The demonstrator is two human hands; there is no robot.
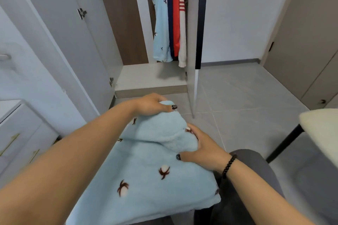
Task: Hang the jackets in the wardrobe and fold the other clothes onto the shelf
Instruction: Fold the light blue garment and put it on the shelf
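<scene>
Fleece garment point(146, 175), pale blue with small brown-and-white motifs, is spread across the lap and being folded: its far end is gripped by the left hand point(151, 105), the doubled part grasped by the right hand point(203, 151). Edges should be squared and the fold pressed flat before stacking. In the open wardrobe point(128, 23), hanging clothes point(170, 16) are seen above a bare shelf point(146, 76).

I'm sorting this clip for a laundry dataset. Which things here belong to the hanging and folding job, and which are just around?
Job:
light blue fleece garment, held by left hand and right hand
wardrobe shelf
hanging clothes

Just around:
drawer unit
chair
</scene>
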